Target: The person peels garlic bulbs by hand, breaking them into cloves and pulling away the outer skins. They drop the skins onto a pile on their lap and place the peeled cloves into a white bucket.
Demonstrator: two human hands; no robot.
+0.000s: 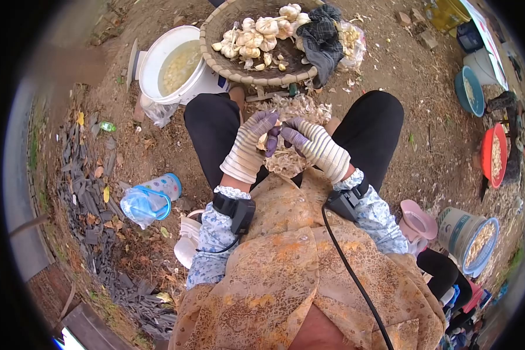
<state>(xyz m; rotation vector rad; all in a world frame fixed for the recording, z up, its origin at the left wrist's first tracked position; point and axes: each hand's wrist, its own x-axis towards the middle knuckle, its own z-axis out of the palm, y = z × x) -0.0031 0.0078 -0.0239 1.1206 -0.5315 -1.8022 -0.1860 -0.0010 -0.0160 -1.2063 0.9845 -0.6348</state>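
In front of my lap both gloved hands meet, fingers curled together. My left hand (252, 142) is closed around garlic (262, 142), whose pale skin shows between the purple fingertips. Against it, my right hand (316, 143) is pinched shut at the garlic's upper end; a small dark bit shows at its fingertips, too small to name. Below the hands, a heap of garlic peelings (297, 109) lies on the ground between my knees. Just beyond my knees stands a woven basket (209, 44) with several whole garlic bulbs (256, 36) and loose cloves.
A white bucket (150, 73) of peeled cloves in liquid stands left of the basket. A dark cloth (322, 44) hangs over the basket's right rim. Rightward are a red basin (487, 153), a teal basin (462, 93) and a clove-filled bucket (452, 230). Another person's leg (440, 268) shows lower right.
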